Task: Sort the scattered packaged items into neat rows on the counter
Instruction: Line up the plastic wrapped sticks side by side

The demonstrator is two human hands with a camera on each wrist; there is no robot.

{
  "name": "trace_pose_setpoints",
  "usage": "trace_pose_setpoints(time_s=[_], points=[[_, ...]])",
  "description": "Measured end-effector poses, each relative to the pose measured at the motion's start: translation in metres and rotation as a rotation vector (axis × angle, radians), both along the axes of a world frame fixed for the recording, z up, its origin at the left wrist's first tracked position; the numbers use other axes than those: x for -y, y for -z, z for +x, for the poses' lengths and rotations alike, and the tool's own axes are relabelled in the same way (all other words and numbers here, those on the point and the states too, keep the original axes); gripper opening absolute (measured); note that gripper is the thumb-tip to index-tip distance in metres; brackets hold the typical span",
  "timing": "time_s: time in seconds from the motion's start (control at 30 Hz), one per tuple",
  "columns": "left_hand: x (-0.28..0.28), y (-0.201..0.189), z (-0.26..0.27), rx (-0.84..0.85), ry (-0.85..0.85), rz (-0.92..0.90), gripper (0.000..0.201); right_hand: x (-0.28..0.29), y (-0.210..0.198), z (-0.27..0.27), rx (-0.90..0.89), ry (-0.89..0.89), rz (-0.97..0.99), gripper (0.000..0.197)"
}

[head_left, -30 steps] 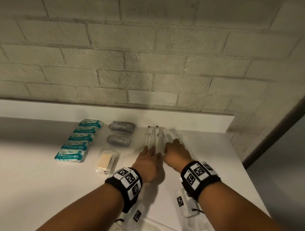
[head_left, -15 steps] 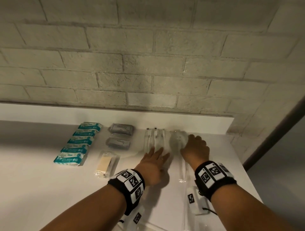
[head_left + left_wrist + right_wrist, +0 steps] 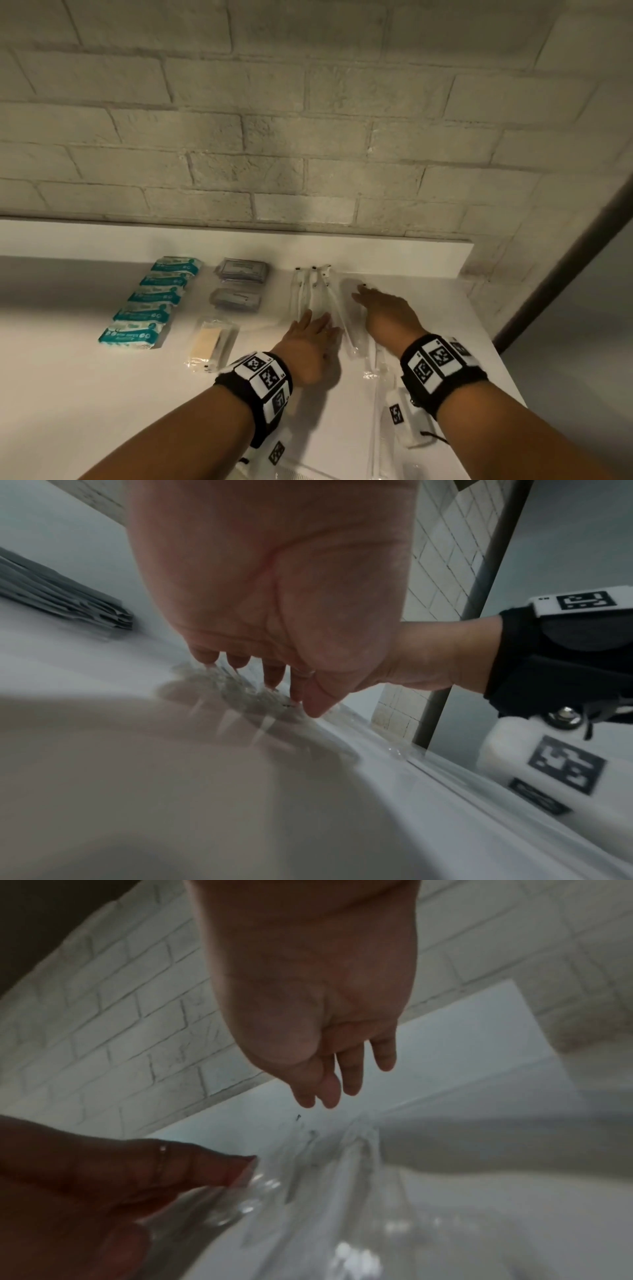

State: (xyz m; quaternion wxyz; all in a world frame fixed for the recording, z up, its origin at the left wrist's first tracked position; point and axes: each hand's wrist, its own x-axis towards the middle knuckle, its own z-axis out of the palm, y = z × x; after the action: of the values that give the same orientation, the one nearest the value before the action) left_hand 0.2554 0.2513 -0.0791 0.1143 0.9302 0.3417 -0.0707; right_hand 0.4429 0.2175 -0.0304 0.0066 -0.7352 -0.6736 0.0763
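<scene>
Far to the left of both hands, blue packets lie in a row on the white counter. The left hand lies flat, fingers straight, on the clear packs. Just right of it, the right hand reaches out flat, holding nothing, over one more clear pack.

White desk carries teal packs at 9 o'clock, grey packs and clear sleeves toward 12.
</scene>
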Motion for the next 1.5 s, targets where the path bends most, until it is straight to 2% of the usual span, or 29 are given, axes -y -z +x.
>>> trace_pose_setpoints(time_s=[0.07,0.2,0.3,0.5,0.6,0.67,0.73,0.87,0.97,1.03,1.13,1.23,1.37,1.5], points=[[0.002,-0.003,0.001,0.003,-0.014,-0.037,0.076,0.006,0.006,-0.004,-0.035,0.049,0.039,0.051],[0.005,-0.010,0.002,-0.003,-0.024,-0.075,0.079,0.010,0.011,-0.026,0.116,-0.047,0.120,0.039],[0.013,-0.024,0.002,0.000,-0.070,-0.136,0.077,0.009,0.015,-0.040,0.152,-0.024,0.076,0.035],[0.014,-0.028,0.001,-0.009,-0.045,-0.112,0.082,-0.001,0.006,-0.040,-0.069,0.190,-0.017,0.034],[0.012,-0.024,0.001,-0.009,-0.017,-0.080,0.085,-0.008,0.003,-0.035,-0.270,0.345,-0.034,0.038],[0.009,-0.019,0.000,-0.012,0.002,-0.065,0.093,-0.013,0.003,-0.027,-0.293,0.384,-0.071,0.037],[0.009,-0.018,0.001,-0.012,0.011,-0.048,0.101,-0.013,0.005,-0.022,-0.261,0.379,-0.088,0.034],[0.021,-0.037,0.003,0.032,-0.063,-0.145,0.084,-0.008,0.013,-0.025,-0.173,0.264,-0.069,0.038],[0.028,-0.047,0.004,0.025,-0.083,-0.145,0.085,-0.004,0.019,-0.032,-0.054,0.151,-0.077,0.037],[0.028,-0.050,0.004,-0.001,-0.084,-0.139,0.087,-0.003,0.020,-0.036,-0.048,0.117,-0.076,0.036],[0.025,-0.047,0.004,-0.041,-0.035,-0.098,0.088,0.000,0.013,-0.032,-0.145,0.149,-0.032,0.043],[0.018,-0.036,0.003,-0.022,-0.035,-0.083,0.088,0.007,0.006,-0.013,-0.133,0.254,0.001,0.041],[0.019,-0.030,0.010,0.001,-0.025,-0.073,0.079,0.016,0.008,0.006,-0.014,0.214,-0.202,0.043],[0.020,-0.031,0.018,-0.038,-0.033,-0.128,0.080,0.015,0.007,0.006,0.044,0.149,-0.247,0.054]])
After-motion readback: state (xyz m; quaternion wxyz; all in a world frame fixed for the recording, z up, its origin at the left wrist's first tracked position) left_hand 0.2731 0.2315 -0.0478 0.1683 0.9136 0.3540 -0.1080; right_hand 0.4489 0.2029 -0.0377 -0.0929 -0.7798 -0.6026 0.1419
